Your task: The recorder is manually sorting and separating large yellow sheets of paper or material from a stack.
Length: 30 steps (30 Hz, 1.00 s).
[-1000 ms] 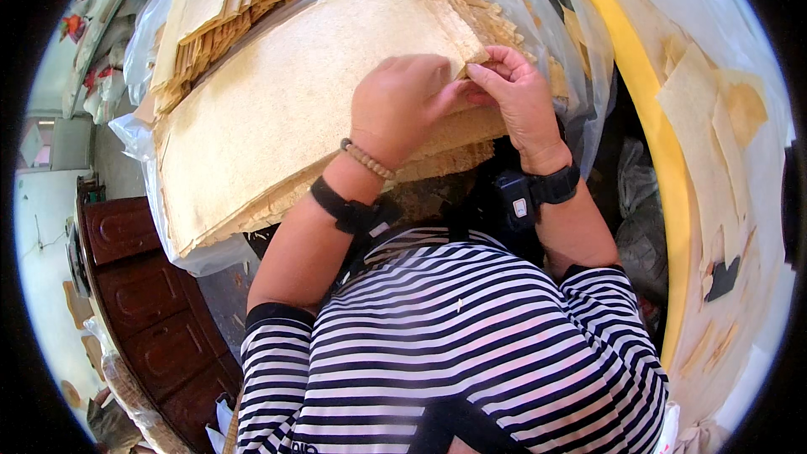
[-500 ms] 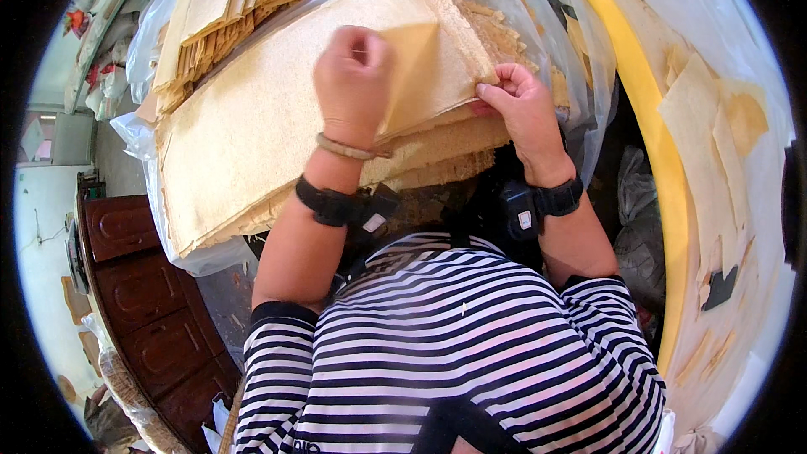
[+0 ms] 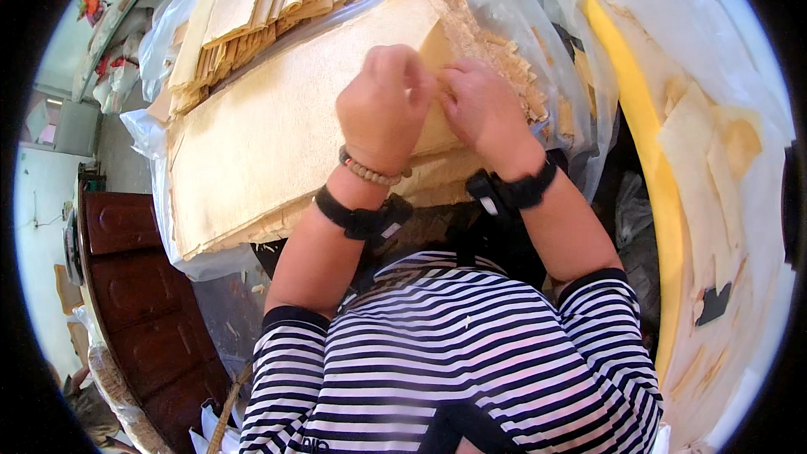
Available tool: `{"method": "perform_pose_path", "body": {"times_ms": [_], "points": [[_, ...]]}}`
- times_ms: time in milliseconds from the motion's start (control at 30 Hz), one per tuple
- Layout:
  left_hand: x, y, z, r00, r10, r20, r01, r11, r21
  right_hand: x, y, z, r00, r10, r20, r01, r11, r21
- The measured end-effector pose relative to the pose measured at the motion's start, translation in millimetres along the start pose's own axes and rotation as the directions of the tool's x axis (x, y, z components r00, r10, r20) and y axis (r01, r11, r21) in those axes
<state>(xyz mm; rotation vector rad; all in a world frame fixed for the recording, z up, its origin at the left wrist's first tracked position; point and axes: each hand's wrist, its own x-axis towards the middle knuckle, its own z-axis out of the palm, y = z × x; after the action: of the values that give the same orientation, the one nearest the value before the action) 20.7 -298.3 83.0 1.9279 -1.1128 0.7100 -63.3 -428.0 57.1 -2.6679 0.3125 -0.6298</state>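
A large stack of thin, pale yellow sheets (image 3: 269, 134) with ragged edges lies before me. The corner of the top sheet (image 3: 435, 46) is folded up, its darker yellow underside showing between my hands. My left hand (image 3: 382, 101) is closed in a fist over that raised part; what its fingers grip is hidden. Close beside it, my right hand (image 3: 489, 109) pinches the lifted sheet with thumb and fingers. Both hands are slightly blurred, and the fingertips nearly meet.
Behind the stack lies a pile of folded yellow sheets (image 3: 252, 13). Clear plastic film (image 3: 530, 0) spreads around and under the stacks. A yellow-edged surface (image 3: 643, 134) with loose scraps runs along my right. A dark brown panelled wooden piece (image 3: 147, 303) stands at left.
My right hand has left the stack's right corner and come inward beside my left hand. My left hand has shifted slightly right and down. The corner of the sheet stays lifted.
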Motion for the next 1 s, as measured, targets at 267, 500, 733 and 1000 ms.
{"method": "perform_pose_path", "body": {"times_ms": [267,500,733,1000], "points": [[-14.9,1.8,-6.0,0.964,-0.144,0.224,0.135,0.989,0.055,18.3,28.2,66.5,0.949,-0.188,-0.254,0.302,0.775,0.554],[-14.8,8.4,-5.1,0.961,0.081,0.264,-0.103,0.992,0.071,24.2,15.5,53.6,0.998,0.007,-0.062,0.042,0.661,0.749],[-9.8,-9.9,-9.0,0.912,-0.155,0.379,0.042,0.956,0.289,39.7,3.9,33.8,0.966,0.015,0.26,0.097,0.905,-0.413],[-5.2,-46.0,-61.7,0.972,-0.211,-0.1,0.219,0.973,0.077,31.4,-0.2,41.8,0.989,-0.01,0.148,0.052,0.958,-0.282]]}}
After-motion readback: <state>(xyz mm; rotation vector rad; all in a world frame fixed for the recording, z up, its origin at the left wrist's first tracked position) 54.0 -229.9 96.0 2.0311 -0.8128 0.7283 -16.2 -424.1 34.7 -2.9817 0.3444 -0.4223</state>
